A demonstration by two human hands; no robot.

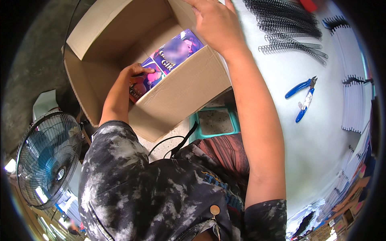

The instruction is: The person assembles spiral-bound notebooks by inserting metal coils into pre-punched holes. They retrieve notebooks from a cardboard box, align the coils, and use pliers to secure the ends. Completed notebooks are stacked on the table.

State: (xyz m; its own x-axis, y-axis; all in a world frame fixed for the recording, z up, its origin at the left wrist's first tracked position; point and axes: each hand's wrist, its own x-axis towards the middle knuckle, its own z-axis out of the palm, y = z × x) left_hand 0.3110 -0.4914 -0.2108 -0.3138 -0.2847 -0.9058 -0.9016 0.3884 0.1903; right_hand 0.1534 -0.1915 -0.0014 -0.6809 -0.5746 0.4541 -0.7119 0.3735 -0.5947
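Purple-covered books (163, 61) are inside the cardboard box (181, 98), along its near wall. Left hand (136, 71) is in the box too, thumb on a cover, but can't tell if that grip is really clamped. Right hand (219, 26) is by the box's far right corner, partly cropped, so can't tell there either. Blue-handled cutters (308, 100) and wire coils (287, 22) sit right of the box on the table (267, 76). Imo corners could bend if books get jammed against that wall.

Large pale lettering (167, 63) stands on the purple illustrated covers (171, 56) inside the cardboard box (181, 95), partly obscured by blur.
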